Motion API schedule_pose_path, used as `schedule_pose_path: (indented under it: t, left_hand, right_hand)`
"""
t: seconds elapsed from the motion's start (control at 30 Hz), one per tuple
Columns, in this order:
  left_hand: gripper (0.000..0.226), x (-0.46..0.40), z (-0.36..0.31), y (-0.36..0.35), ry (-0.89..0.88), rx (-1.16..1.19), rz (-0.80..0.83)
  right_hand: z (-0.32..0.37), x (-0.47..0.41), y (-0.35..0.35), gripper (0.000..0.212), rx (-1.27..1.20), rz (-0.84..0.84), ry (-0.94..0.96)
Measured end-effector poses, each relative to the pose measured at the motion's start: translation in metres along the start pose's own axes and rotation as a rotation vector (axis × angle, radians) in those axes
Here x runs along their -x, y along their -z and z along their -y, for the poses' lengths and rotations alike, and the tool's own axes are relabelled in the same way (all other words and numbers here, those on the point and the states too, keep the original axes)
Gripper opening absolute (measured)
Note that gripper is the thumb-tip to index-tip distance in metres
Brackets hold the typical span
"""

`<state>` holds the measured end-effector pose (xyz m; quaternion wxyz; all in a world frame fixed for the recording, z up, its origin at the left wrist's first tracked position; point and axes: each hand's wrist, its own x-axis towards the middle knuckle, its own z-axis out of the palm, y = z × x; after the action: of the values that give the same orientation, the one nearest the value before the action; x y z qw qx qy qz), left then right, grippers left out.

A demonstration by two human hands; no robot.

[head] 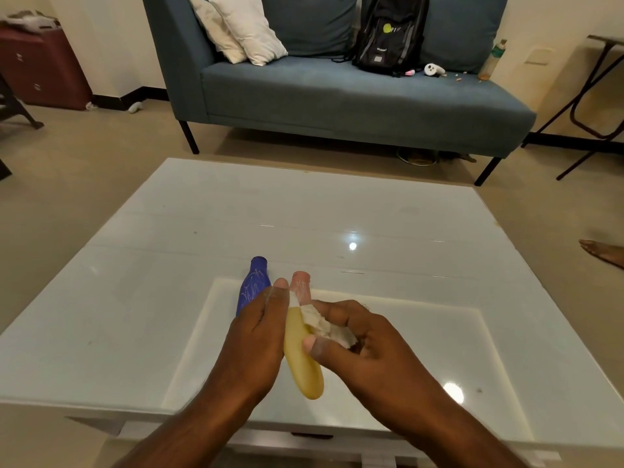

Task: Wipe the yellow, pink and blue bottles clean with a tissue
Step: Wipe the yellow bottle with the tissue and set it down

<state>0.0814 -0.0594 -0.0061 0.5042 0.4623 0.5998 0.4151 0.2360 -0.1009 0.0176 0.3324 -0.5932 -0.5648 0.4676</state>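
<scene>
Bottles: one yellow bottle (303, 359) in left hand (256, 336), one pink bottle (301, 285), one blue bottle (254, 285).

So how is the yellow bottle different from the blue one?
The yellow bottle is held up by the left hand while the right hand rubs a tissue on it; the blue bottle stands alone on the table. Blue has pale scribbles; yellow looks plain.
</scene>
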Motion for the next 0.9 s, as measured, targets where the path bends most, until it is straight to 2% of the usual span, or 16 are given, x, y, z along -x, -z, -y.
schedule_pose_path:
  t: [0.1, 0.2, 0.27, 0.37, 0.43, 0.53, 0.6, 0.7, 0.77, 0.83, 0.9]
  left_hand:
    - [0.061, 0.005, -0.005, -0.002, -0.024, 0.037, -0.006]
    - [0.025, 0.008, -0.006, -0.002, -0.069, 0.061, -0.021]
    - [0.028, 0.006, -0.004, -0.002, -0.110, 0.047, -0.016]
    - [0.048, 0.001, 0.003, 0.000, -0.152, -0.015, -0.026]
    - [0.047, 0.000, 0.005, 0.002, -0.150, -0.039, -0.058]
    - [0.041, -0.003, 0.005, 0.004, -0.128, -0.112, -0.096]
    - [0.044, -0.004, 0.000, 0.008, -0.142, -0.138, -0.094]
    - [0.056, -0.004, -0.007, 0.012, -0.216, -0.149, -0.071]
    - [0.061, -0.004, -0.011, 0.015, -0.252, -0.181, -0.075]
    - [0.062, -0.005, -0.011, 0.015, -0.274, -0.230, -0.079]
    - [0.057, -0.005, -0.010, 0.012, -0.279, -0.285, -0.070]
  right_hand:
    - [0.005, 0.005, -0.001, 0.049, 0.032, 0.084, 0.064]
    - [0.007, 0.009, -0.007, 0.076, 0.148, 0.171, 0.098]
    - [0.005, 0.009, -0.010, 0.087, 0.246, 0.185, 0.121]
    - [0.002, 0.009, -0.010, 0.088, 0.393, 0.170, 0.123]
    - [0.003, 0.009, -0.010, 0.081, 0.508, 0.175, 0.105]
    - [0.007, 0.010, -0.009, 0.054, 0.619, 0.092, 0.139]
    - [0.005, 0.009, -0.006, 0.042, 0.524, -0.021, 0.174]
    - [-0.001, 0.008, 0.000, 0.041, 0.253, -0.180, 0.171]
    - [0.001, 0.006, 0.002, 0.041, 0.130, -0.209, 0.124]
    - [-0.002, 0.004, -0.001, 0.037, 0.133, -0.243, 0.079]
    - [-0.008, 0.003, -0.008, 0.028, 0.190, -0.293, 0.115]
